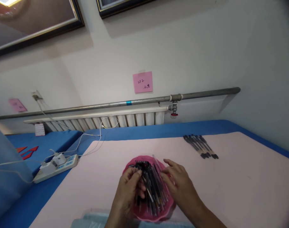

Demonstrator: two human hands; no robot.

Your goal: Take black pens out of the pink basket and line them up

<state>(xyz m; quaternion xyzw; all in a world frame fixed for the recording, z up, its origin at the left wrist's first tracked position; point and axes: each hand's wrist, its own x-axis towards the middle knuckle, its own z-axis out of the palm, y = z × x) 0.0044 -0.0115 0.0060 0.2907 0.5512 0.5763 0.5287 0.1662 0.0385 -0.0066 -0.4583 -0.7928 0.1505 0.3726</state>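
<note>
A pink scalloped basket stands close in front of me, filled with black pens and clear pen parts. My left hand reaches over its left side, thumb and forefinger pinched together among the dark pieces. What is in that pinch is too small and blurred to name. Over the right rim is my right hand, its fingers bent but apart, near some clear tubes. Nothing shows clearly between them. To the right on the pink sheet lies a row of several capped black pens, side by side.
The pink sheet covers a blue table. A white power strip with plugs and cables lies at left. Pale blue cloth is at the near edge. Behind are a radiator and a pipe with a red-handled valve.
</note>
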